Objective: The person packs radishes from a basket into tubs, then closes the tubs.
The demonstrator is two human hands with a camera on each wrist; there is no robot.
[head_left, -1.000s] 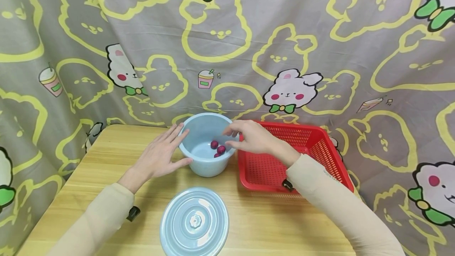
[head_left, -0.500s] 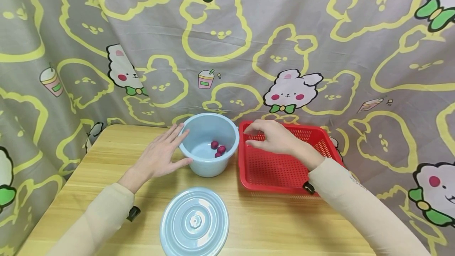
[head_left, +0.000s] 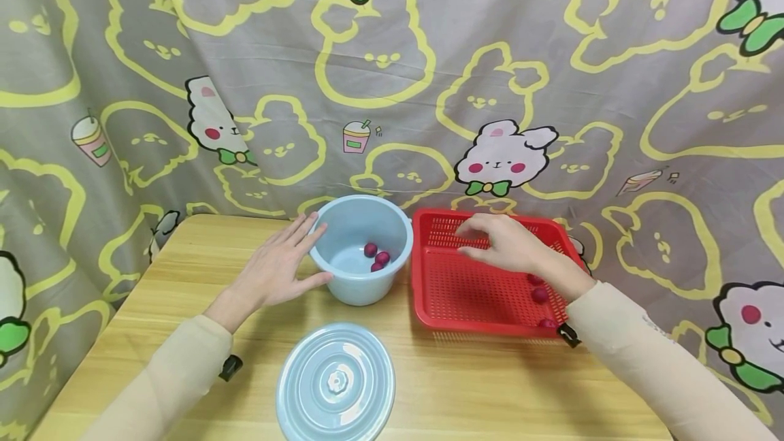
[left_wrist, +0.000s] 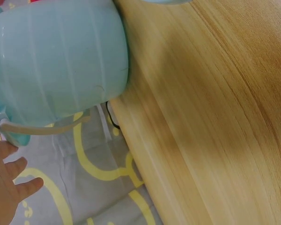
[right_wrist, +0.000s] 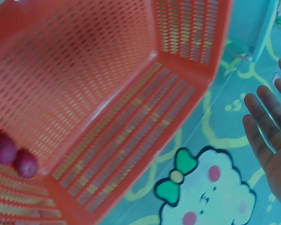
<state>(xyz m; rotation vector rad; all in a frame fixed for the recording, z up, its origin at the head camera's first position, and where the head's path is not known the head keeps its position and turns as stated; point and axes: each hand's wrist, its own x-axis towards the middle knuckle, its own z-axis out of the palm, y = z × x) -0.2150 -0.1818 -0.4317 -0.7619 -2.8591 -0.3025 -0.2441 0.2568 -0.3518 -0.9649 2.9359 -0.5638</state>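
Observation:
A light blue bucket (head_left: 361, 288) stands upright near the table's back edge, with three dark red plums (head_left: 382, 258) visible at its bottom. My left hand (head_left: 278, 267) is at the bucket's left rim, fingers straight and spread; the left wrist view has its fingertips beside the bucket's handle (left_wrist: 47, 129). Right of the bucket is a red plastic basket (head_left: 471, 298). My right hand (head_left: 511, 247) hovers over it, fingers relaxed and holding nothing. Several plums (head_left: 540, 295) lie along the basket's right side, partly hidden by the right arm; two plums (right_wrist: 25, 163) show in the right wrist view.
A round light blue lid (head_left: 337, 386) lies on the wooden table (head_left: 453, 386) in front of the bucket. A grey curtain (head_left: 392, 121) with cartoon prints hangs right behind the table. Black wrist straps show at both sleeves.
My right hand has moved right, from over the bucket's rim to above the basket. Plums at the basket's right side have come into sight. The left hand has stayed at the bucket.

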